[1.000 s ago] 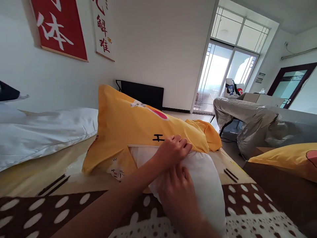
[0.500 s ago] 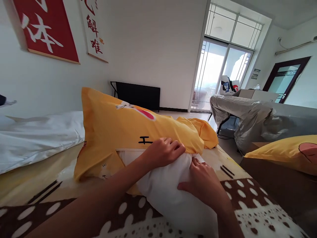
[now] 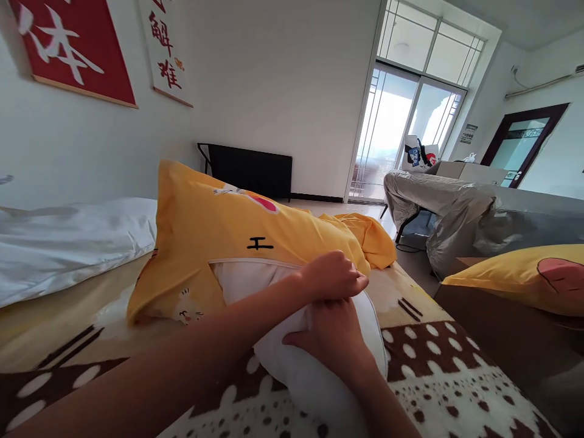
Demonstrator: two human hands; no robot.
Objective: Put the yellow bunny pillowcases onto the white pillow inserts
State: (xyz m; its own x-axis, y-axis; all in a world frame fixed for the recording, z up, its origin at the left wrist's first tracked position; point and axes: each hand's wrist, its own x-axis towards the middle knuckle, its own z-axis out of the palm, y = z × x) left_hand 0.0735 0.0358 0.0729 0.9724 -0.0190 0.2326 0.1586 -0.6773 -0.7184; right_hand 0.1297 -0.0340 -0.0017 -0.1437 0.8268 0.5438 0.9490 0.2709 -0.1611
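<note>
A yellow pillowcase (image 3: 205, 219) with cartoon prints lies across the bed, its white-edged opening facing me. Part of a white pillow (image 3: 296, 359) is inside it and the rest sticks out towards me. My left hand (image 3: 335, 277) is closed on the edge of the pillowcase opening, at its right part. Just below it, my right hand (image 3: 335, 331) presses on the white pillow, thumb spread to the left, its fingertips hidden under my left hand.
Another white pillow (image 3: 77, 243) lies at the left on the patterned blanket (image 3: 447, 365). A yellow cushion (image 3: 511, 277) rests on a brown surface at the right. Behind are a plastic-covered piece of furniture (image 3: 438, 194) and a black panel (image 3: 249, 170) by the wall.
My left hand has moved right and closed on the pillowcase edge. My right hand has shifted left, under it. More of the pillow's right side shows.
</note>
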